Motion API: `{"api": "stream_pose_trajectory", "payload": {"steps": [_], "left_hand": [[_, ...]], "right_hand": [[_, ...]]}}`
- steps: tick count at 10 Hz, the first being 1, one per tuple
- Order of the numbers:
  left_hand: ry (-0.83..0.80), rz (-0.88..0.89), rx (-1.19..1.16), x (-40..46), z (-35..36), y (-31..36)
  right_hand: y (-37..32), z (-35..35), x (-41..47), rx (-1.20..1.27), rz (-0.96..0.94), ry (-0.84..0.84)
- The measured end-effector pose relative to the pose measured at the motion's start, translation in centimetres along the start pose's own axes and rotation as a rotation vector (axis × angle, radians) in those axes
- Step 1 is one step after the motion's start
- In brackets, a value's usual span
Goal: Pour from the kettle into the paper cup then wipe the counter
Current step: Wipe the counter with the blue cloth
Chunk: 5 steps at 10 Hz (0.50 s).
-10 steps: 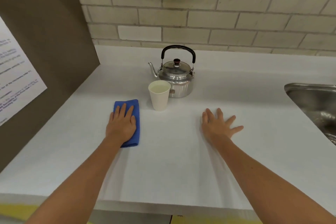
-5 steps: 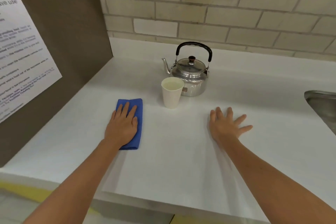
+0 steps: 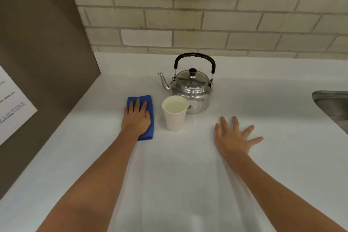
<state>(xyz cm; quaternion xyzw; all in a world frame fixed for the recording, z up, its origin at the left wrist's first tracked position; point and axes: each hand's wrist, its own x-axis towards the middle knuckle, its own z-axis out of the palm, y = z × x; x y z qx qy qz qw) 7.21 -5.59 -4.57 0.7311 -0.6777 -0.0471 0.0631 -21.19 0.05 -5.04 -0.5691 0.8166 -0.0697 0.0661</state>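
white counter (image 3: 178, 175) under a brick wall (image 3: 207, 15); filled paper cup (image 3: 175, 113) before steel kettle (image 3: 190, 88). left hand (image 3: 136, 118) flat on blue cloth (image 3: 149, 103), right hand (image 3: 232, 137) splayed, empty.

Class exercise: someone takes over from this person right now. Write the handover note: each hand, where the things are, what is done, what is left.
Left hand: flat, pressing the blue cloth on the counter, left of the paper cup.
Right hand: open, flat on the counter, holding nothing.
Kettle: upright behind the cup, spout pointing left.
Done: the cup holds liquid.
Left: wipe the counter.
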Motion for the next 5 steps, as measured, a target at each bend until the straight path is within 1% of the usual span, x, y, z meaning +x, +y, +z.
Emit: {"api": "stream_pose_trajectory", "payload": {"steps": [1,3,4,5], "left_hand": [[-0.049,0.025,-0.028,1.7,0.0,0.5],[-0.043,0.066,-0.021,1.8,0.0,0.4],[-0.076,0.069,-0.045,1.9,-0.4,0.2],[-0.049,0.034,-0.133,1.3,-1.4,0.4]], "right_hand": [[-0.2,-0.1,-0.1,-0.012,0.007,0.008],[-0.4,-0.4,-0.4,-0.023,-0.001,0.017],[-0.2,-0.9,-0.4,-0.030,0.008,-0.018],[-0.8,-1.9,-0.2,0.015,0.015,-0.043]]}}
